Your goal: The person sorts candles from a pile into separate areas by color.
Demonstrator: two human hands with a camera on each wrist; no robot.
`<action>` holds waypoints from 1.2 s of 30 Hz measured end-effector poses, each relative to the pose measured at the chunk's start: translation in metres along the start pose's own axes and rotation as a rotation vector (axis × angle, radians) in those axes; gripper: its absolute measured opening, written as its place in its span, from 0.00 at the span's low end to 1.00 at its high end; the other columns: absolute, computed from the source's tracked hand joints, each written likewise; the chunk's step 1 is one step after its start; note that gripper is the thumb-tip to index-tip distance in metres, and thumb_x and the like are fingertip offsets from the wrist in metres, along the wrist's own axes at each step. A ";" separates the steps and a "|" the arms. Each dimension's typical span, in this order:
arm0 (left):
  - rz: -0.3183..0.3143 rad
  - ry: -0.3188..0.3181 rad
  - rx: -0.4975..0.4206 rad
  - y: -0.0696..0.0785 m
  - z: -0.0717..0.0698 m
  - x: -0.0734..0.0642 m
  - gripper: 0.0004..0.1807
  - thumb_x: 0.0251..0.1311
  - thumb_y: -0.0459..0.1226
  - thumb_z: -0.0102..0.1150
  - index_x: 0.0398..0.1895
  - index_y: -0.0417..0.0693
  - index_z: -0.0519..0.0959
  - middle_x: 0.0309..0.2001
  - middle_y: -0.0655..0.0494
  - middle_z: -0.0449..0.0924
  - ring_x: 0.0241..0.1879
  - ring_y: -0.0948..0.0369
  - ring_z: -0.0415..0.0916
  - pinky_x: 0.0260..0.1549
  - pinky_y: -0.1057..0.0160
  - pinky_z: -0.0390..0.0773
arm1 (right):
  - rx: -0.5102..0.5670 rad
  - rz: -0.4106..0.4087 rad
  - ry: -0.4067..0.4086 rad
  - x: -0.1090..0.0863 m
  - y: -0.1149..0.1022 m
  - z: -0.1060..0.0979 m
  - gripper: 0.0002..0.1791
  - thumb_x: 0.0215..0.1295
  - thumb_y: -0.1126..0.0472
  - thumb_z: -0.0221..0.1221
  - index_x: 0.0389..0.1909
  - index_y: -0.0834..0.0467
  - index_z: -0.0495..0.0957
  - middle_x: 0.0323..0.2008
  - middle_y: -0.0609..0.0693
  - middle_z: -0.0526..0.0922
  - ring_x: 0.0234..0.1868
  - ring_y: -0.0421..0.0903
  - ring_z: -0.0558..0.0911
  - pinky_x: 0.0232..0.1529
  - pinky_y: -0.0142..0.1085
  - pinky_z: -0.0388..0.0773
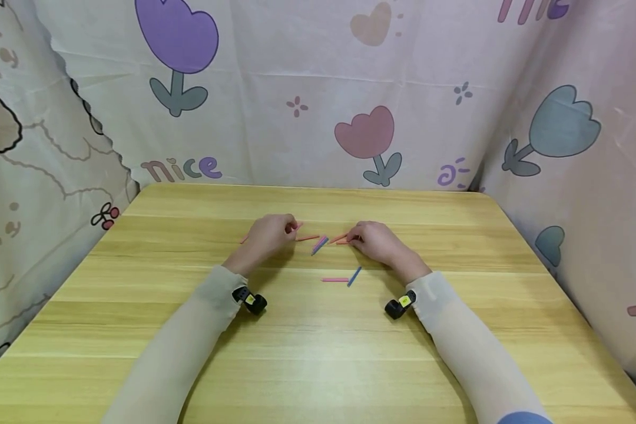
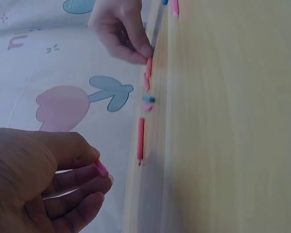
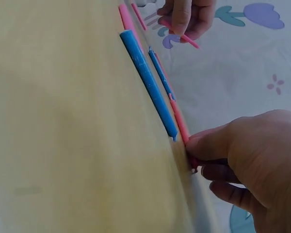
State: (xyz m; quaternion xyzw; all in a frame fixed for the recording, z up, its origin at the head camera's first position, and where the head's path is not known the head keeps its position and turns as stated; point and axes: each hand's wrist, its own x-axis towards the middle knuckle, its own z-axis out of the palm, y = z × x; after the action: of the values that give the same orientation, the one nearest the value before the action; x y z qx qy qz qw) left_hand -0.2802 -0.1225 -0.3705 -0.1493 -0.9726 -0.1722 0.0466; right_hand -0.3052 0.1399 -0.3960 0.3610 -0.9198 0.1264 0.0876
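My left hand [image 1: 270, 235] is above the far middle of the table, pinching a small pink candle [image 2: 101, 168] between thumb and fingers. Across from it, my right hand [image 1: 378, 242] pinches the near end of an orange-red candle [image 3: 181, 121] low at the tabletop. A second orange candle [image 1: 342, 242] lies by those fingertips. Between the hands, a blue candle [image 1: 320, 246] rests against a pink one, with another orange candle [image 1: 308, 238] to their left. Closer to me lie a pink candle [image 1: 335, 280] and a blue candle [image 1: 354, 276], their ends nearly meeting.
The wooden table [image 1: 318, 353] reaches back to a patterned cloth [image 1: 297, 141] hanging behind it and along both sides. Part of another pink candle [image 1: 244, 239] shows to the left of my left hand. A small black camera sits on each sleeve cuff.
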 end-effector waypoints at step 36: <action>-0.164 0.051 0.078 -0.055 -0.014 -0.020 0.13 0.58 0.46 0.52 0.24 0.48 0.74 0.20 0.56 0.72 0.20 0.58 0.67 0.20 0.62 0.65 | -0.187 -0.017 -0.065 -0.001 -0.010 -0.011 0.05 0.56 0.61 0.56 0.29 0.54 0.80 0.27 0.44 0.76 0.28 0.42 0.73 0.34 0.37 0.72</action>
State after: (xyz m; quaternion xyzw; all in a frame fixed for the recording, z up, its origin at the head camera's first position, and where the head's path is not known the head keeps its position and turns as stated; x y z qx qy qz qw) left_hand -0.2778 -0.1819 -0.3778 -0.0628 -0.9860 -0.1410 0.0630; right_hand -0.2970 0.1361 -0.3842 0.3631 -0.9268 0.0274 0.0919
